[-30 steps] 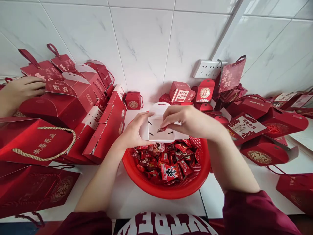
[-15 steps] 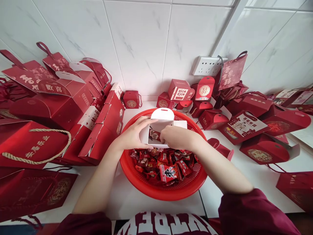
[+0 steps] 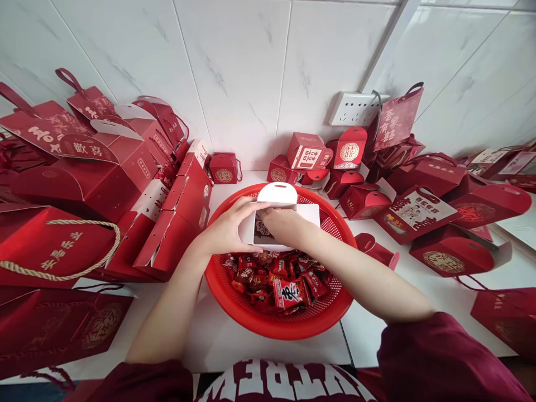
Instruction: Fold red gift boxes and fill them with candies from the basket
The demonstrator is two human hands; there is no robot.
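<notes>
My left hand (image 3: 228, 228) is closed around the left side of an open box (image 3: 309, 213) with a white inside, thumb in front and fingers along the back edge. The box is over a red plastic basket (image 3: 218, 301), its rounded flap with a slot raised at the back. Inside it lies a dark red wrapped candy (image 3: 261, 228). My right hand (image 3: 287, 224) reaches into the box from the right, its fingertips hidden in there. Below the box, the basket holds many red wrapped candies (image 3: 288, 293).
Red gift boxes (image 3: 96, 167) and a bag with a rope handle (image 3: 62, 245) crowd the left of the white counter (image 3: 234, 349). More red boxes (image 3: 444, 262) stand at the right and back. A tiled wall with a power socket (image 3: 354, 109) rises behind.
My right hand has moved left and deeper into the box, covering more of its opening. My left hand keeps its hold on the box.
</notes>
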